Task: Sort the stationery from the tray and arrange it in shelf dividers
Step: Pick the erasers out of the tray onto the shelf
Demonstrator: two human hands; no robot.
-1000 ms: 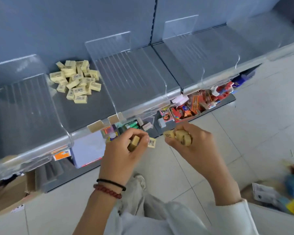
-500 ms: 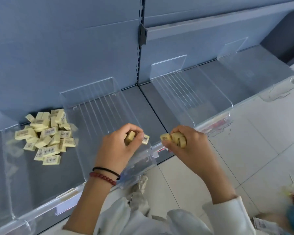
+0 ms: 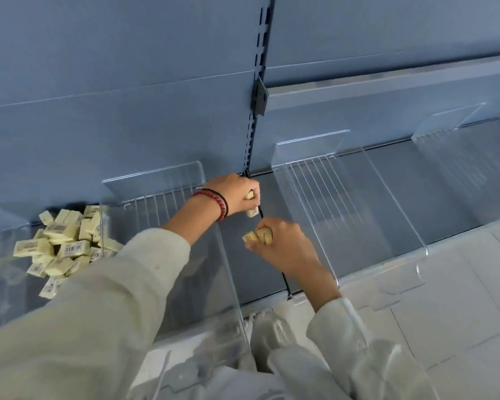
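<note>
My left hand (image 3: 238, 194) grips a couple of small tan erasers (image 3: 251, 212) at the back of the grey shelf (image 3: 433, 180), in the bay between two clear dividers. My right hand (image 3: 283, 246) holds a handful of the same tan erasers (image 3: 257, 236) just in front of it, over the same bay. A pile of pale yellow erasers (image 3: 67, 243) with barcode labels lies in the bay to the left, behind a clear divider (image 3: 185, 226). The tray is out of view.
More clear dividers (image 3: 358, 203) split the shelf to the right into bays. A dark slotted upright (image 3: 259, 82) runs up the blue back panel. A clear front lip (image 3: 387, 278) edges the shelf, with white floor tiles (image 3: 459, 298) beyond it.
Both hands have moved forward from in front of the shelf edge into the bay. The left hand has reached furthest, to the back panel. The view has tilted up and the lower shelf is gone.
</note>
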